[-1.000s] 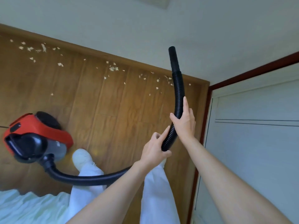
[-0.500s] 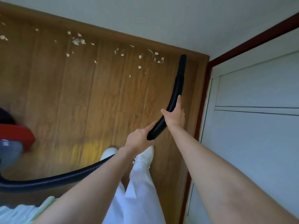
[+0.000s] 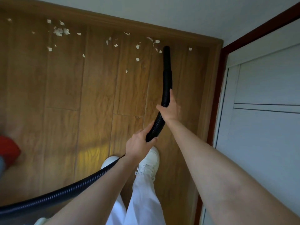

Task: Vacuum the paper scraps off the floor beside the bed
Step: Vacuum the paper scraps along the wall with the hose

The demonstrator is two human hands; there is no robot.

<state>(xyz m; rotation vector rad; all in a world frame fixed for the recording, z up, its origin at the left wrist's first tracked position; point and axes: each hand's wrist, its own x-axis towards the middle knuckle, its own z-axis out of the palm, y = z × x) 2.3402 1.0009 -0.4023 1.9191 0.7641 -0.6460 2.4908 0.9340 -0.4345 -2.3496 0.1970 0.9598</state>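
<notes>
1. Both hands are wrapped around the black hose [image 3: 167, 88]: the right hand [image 3: 170, 108] grips it farther along, and the left hand [image 3: 139, 143] grips it nearer the body.
2. The hose tip reaches the far right part of the wooden floor [image 3: 65, 95], close to the baseboard [image 3: 146, 30].
3. Paper scraps [image 3: 61, 31] lie scattered along the far edge of the floor, some just left of the tip, one to its right.
4. The red vacuum [image 3: 8, 150] shows blurred at the left edge.
5. White shoes [image 3: 149, 161] stand near the hands; a white door [image 3: 266, 127] is on the right.
</notes>
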